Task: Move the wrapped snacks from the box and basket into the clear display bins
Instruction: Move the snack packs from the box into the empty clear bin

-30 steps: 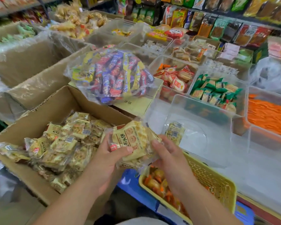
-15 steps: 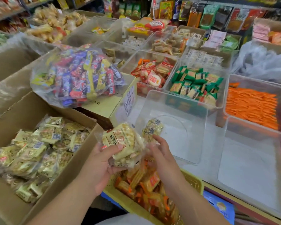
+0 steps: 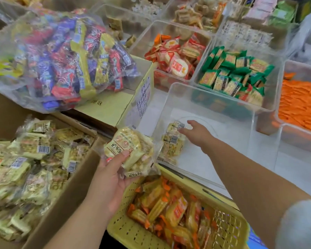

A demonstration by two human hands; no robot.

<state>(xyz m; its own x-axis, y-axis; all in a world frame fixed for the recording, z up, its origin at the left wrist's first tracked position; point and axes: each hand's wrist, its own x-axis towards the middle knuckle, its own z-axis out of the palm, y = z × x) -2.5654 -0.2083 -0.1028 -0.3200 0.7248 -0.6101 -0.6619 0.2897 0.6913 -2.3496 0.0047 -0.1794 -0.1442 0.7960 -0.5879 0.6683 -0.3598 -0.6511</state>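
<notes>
Inside the clear bin (image 3: 248,123), 2 pale-yellow snacks (image 3: 172,141) (barcodes up) lie.

Crowded shop display under soft, even light. White desk (image 3: 294,169) beneath rows of stocked bins. Bagged sweets (image 3: 61,58) heaped far left.

bare forearms, pale grey sleeve (image 3: 298,223)

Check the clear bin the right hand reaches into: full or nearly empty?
Nearly empty: the clear bin holds only a few yellow packets near the right hand; its floor is mostly bare.
</notes>
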